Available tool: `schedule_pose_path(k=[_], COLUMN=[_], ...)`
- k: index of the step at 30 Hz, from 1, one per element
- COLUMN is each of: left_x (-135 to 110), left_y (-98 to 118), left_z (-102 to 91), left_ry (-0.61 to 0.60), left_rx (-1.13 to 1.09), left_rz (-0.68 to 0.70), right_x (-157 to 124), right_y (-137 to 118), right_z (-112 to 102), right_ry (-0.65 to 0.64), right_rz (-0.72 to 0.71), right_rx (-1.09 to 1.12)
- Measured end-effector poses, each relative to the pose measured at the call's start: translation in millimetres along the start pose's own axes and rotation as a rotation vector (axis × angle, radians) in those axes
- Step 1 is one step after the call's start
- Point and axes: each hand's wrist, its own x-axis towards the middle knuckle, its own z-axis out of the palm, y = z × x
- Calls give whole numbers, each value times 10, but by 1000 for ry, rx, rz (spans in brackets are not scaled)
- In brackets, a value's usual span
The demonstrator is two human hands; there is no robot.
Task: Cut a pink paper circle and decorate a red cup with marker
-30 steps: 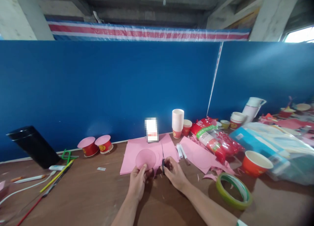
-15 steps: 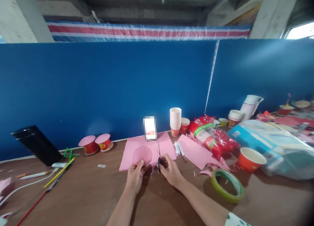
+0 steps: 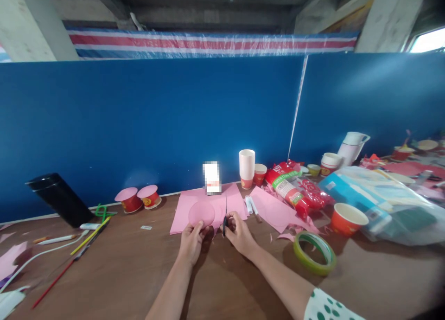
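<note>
My left hand [image 3: 192, 241] pinches the lower edge of a round pink paper disc [image 3: 201, 213], held upright over a pink paper sheet [image 3: 208, 204] that lies on the brown table. My right hand [image 3: 239, 234] is closed around the handles of a pair of scissors [image 3: 225, 215], whose blades point up and away just right of the disc. Both hands sit close together near the middle of the table.
A green tape roll [image 3: 314, 252] lies to the right, with an orange paper cup [image 3: 348, 219], red cup packs [image 3: 295, 190], a cup stack [image 3: 246, 168] and plastic bags [image 3: 382, 204] behind it. Two pink-covered red cups [image 3: 139, 198], a black container [image 3: 59, 199] and pencils [image 3: 88, 236] lie left. A blue wall rises behind.
Both hands, with the disc and the scissors, have shifted slightly away from me and to the left in the view; the camera has tilted a little. The holds are unchanged.
</note>
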Motion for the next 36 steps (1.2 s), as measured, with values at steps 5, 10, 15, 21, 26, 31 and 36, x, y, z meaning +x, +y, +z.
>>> schedule_pose_path(k=[5,10,15,21,26,31,36], left_x=[0,-7,-43,-45,-80,-69,-63], left_y=[18,45,75,99,103,82,89], left_z=[7,27,46,39,92,82,46], left_ry=[-21,-9,-37,25,17,9,-29], left_rx=[19,12,13,36,8,-14,-14], left_rz=[50,64,46,55,51,45,12], right_x=[-14,-16,-16,-24,-30,-30,-34], right_y=[-27,-107,-188,-148,-120,-137,-117], right_z=[8,6,-6,0,-7,-21,-14], right_ry=[4,-44,-59,-74,-86,-96,-112], right_rz=[44,18,30,24,25,59,87], right_rx=[-32,-106,-116,-86,-97,-77,-41])
